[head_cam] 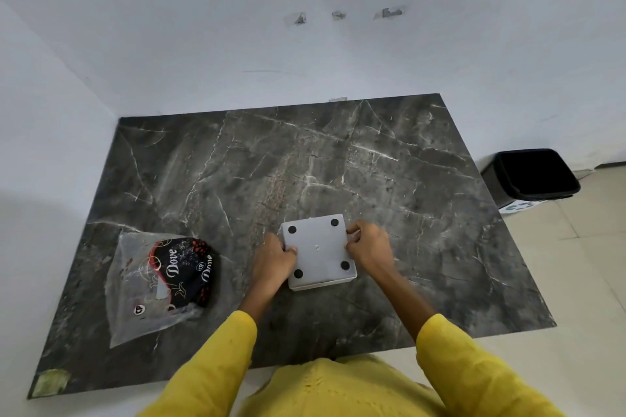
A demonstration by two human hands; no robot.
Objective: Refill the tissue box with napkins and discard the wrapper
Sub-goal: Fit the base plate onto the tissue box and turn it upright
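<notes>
A square white tissue box (318, 250) lies upside down near the middle of the dark marble table (338, 159), its base with black rubber feet at the corners facing up. My left hand (272, 261) grips the box's left edge. My right hand (367, 245) pinches its right edge with the fingertips. A clear plastic wrapper (159, 284) with a black and red "Dove" print lies flat on the table to the left of my left hand, apart from it. No napkins are visible.
A black waste bin (531, 176) stands open on the tiled floor beyond the table's right edge. White walls close the table's back and left sides. A greenish patch (50, 382) marks the table's front left corner.
</notes>
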